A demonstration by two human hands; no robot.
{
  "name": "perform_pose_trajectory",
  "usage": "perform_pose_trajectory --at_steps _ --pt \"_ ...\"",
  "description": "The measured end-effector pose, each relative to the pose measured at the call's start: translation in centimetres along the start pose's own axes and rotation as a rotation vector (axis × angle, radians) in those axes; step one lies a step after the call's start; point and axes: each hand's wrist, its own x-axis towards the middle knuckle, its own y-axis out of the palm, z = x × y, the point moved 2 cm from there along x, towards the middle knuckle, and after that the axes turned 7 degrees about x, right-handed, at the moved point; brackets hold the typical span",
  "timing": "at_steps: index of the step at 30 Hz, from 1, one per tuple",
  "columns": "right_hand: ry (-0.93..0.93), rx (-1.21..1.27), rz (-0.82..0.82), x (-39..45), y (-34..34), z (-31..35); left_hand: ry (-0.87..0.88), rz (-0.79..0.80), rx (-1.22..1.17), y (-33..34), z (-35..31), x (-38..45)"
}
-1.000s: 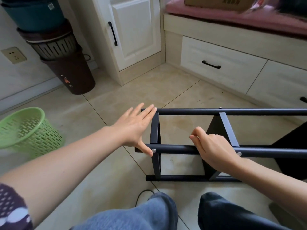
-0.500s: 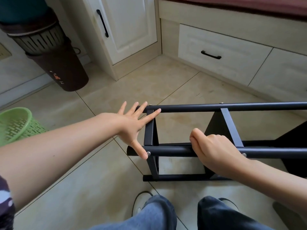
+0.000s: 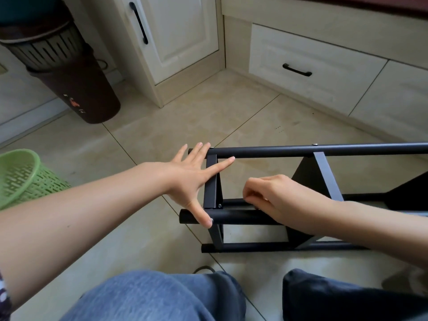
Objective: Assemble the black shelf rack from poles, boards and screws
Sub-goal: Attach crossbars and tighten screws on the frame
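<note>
the black shelf rack (image 3: 301, 150) lies on its side on the tiled floor (image 3: 162, 140). left hand (image 3: 192, 177), fingers straight and spread, presses flat against the rack's end board (image 3: 211, 181), thumb on the near pole (image 3: 243, 217). right hand (image 3: 275, 198) grips that near pole, fingers curled.

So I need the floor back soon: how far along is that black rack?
Mostly built: the rack lies on its side, poles joined by boards, screw heads showing. In hand: the left hand presses flat on the end board; the right hand grips a pole. Left: standing it upright; its far end is out of view.
</note>
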Motion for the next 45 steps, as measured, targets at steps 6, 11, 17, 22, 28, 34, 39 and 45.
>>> perform_pose_trajectory --at_steps 6,11,17,22,28,34,39,45 --pt "0.171 0.143 0.143 3.2 1.7 1.0 0.027 -0.018 -0.022 1.4 -0.2 -0.1" --pt "0.126 0.167 0.224 2.9 3.0 2.1 0.039 -0.059 -0.002 2.3 -0.1 -0.3" --pt "0.122 0.028 0.311 1.8 4.9 2.0 0.03 -0.091 0.029 2.8 -0.1 -0.2" --pt "0.141 0.226 0.286 3.0 4.5 2.0 0.02 -0.089 -0.003 2.9 -0.3 -0.3" --pt "0.223 0.508 0.236 4.0 3.9 1.9 0.053 -0.074 -0.123 2.7 -0.2 -0.4" --pt "0.458 0.881 0.11 5.0 4.6 1.2 0.088 -0.132 -0.245 2.9 -1.1 -0.7" --pt "0.426 0.764 0.044 5.4 5.5 1.3 0.095 -0.203 -0.251 3.6 -1.3 -0.7" --pt "0.318 0.604 -0.032 4.9 5.4 1.4 0.097 -0.247 -0.295 4.3 -1.9 -0.8"
